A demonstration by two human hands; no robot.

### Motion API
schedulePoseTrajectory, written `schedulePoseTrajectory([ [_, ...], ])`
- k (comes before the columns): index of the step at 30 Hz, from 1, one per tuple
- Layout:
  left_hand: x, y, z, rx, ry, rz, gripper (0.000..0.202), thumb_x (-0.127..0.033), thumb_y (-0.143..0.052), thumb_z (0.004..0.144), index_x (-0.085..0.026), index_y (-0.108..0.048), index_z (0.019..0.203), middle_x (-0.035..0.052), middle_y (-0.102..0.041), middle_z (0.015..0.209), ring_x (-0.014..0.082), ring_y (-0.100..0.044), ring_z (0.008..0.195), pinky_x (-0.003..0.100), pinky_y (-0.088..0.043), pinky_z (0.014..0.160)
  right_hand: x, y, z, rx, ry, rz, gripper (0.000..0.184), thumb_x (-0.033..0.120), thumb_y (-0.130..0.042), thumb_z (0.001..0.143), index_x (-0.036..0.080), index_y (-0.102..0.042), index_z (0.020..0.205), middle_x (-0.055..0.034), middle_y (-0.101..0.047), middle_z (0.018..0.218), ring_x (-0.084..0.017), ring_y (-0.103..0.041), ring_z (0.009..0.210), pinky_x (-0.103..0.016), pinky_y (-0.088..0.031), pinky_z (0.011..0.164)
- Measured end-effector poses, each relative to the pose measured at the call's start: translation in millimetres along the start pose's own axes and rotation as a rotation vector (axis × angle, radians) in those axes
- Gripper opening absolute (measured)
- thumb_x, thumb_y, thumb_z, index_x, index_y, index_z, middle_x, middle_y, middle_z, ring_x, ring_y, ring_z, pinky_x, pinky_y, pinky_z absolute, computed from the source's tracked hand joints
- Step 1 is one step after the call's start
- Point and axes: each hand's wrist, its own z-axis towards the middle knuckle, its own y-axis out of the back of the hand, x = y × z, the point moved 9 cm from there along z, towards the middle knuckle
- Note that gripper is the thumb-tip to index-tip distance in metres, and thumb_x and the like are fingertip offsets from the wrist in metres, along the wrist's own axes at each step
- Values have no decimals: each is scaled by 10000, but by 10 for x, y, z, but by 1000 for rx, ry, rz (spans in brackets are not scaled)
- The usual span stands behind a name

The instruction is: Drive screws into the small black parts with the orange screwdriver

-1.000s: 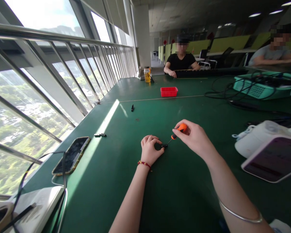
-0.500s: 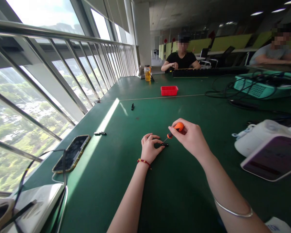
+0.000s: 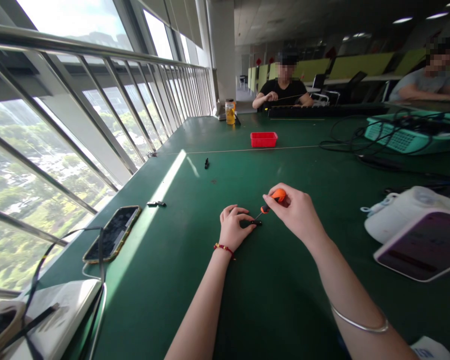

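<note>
Shifted since a second ago: screwdriver [image 3: 278,195] tip, now further in along the small black part [image 3: 257,223] toward the left grip [image 3: 232,227]; far side, co-worker's hand [image 3: 272,95] now up from bench level. Right grip [image 3: 296,212]: closed, thumb and fingers pinched round the orange-and-black handle, shaft slanting down to the part. Left grip: nearly closed, pinching the part's left end low at the bench [image 3: 153,280]. Tip at or just over the part; too small to tell if seated. To do it well: pin the part flat, bring the shaft square before turning, press lightly along the shaft, roll the handle with fingertips, keep left thumb off the slip line. Further out: one loose black piece [image 3: 156,204] near the smartphone [image 3: 112,234], another loose black piece [image 3: 206,163] farther off, red tray [image 3: 264,140] beyond.
</note>
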Motion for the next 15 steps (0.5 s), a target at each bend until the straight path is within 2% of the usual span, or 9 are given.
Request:
schedulePoseTrajectory([
  [6,25,-13,-3,-11,-2,2,108,-266,-743,665,-275,-703,765,-33,-652,1048,254,-401,1178,454,-270,1023,-1,-2,-8,12,-48,-47,327,489,-420,853,217,-527,705,34,-475,533,-115,-440,484,-241,-298,473],
  [9,29,-20,-2,-6,-6,5,112,-276,-742,665,-277,-703,770,-30,-650,1055,256,-400,1178,456,-270,1022,21,14,-13,4,-65,-87,189,395,-464,819,225,-537,860,36,-511,589,-124,-485,523,-235,-321,489],
  [11,25,-23,0,-3,-10,8,117,-283,-743,664,-279,-704,774,-29,-650,1062,256,-400,1177,458,-268,1023,17,21,-15,4,-80,-125,231,350,-493,781,228,-504,977,28,-543,664,-135,-515,567,-233,-336,495],
  [15,22,-22,0,-6,-4,9,99,-284,-738,670,-282,-707,764,-30,-652,1059,252,-397,1178,450,-267,1023,-36,-35,-17,51,-94,-190,312,485,-430,823,226,-483,991,15,-545,687,-152,-528,603,-246,-339,501],
])
